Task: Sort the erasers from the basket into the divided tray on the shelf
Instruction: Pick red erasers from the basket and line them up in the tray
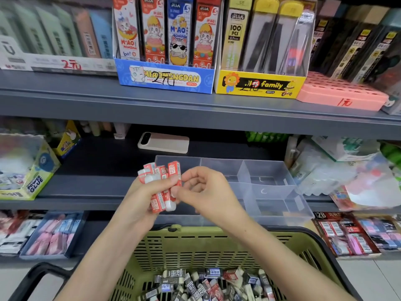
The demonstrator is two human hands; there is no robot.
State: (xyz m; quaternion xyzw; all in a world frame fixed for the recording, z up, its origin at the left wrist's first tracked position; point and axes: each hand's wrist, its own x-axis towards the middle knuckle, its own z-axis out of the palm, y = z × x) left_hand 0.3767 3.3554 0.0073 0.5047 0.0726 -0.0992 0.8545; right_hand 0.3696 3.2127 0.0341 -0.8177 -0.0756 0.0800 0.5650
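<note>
Sorting reds, likely the first batch. 6 o'clock: basket (195, 250) of mixed erasers (206, 285). Centre: left hand (141, 200) grips a bunch of red erasers (161, 175); right hand (208, 190) pinches one. 3 o'clock, beyond: tray (271, 192), seemingly unfilled. Next: lower reds into one compartment.

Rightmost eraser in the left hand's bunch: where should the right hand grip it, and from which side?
Grip the rightmost eraser by its red-sleeved upper half, from the right. It stands nearly upright at the bunch's outer edge, its top clear of the left hand, whose fingers wrap the middle. The right hand is on that side, so a pinch there should slide it out.
</note>
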